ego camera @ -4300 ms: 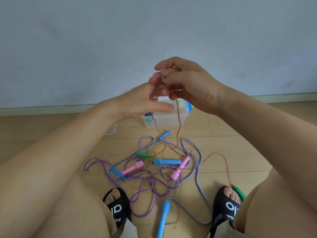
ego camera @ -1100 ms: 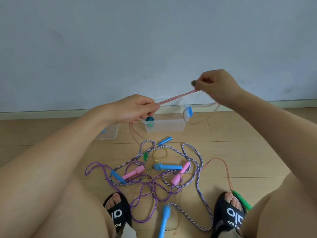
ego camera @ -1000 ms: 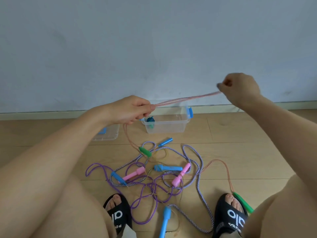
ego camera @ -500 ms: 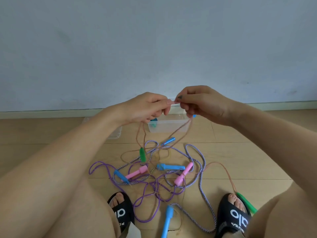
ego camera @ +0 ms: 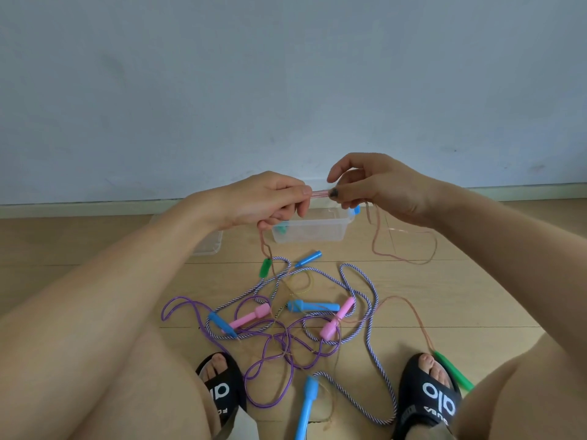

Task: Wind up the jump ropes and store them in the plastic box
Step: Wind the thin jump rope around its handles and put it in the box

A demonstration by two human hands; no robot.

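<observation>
I am early in the job: my left hand point(ego camera: 266, 201) and right hand point(ego camera: 378, 188) each have a closed grip pinching the thin pink rope point(ego camera: 320, 194), a short stretch taut between them, held above the plastic box point(ego camera: 309, 229) at twelve o'clock. One green handle point(ego camera: 264, 267) hangs below my left hand; the other green handle point(ego camera: 451, 369) lies by my right sandal point(ego camera: 428, 395) at four o'clock, so most of this rope is unwound. The box seems to hold one teal thing; I cannot tell what. On the floor point(ego camera: 476, 296) the striped rope point(ego camera: 368, 312), purple rope point(ego camera: 270, 354) and pink handles point(ego camera: 251, 315) lie tangled together and could snag my rope.
</observation>
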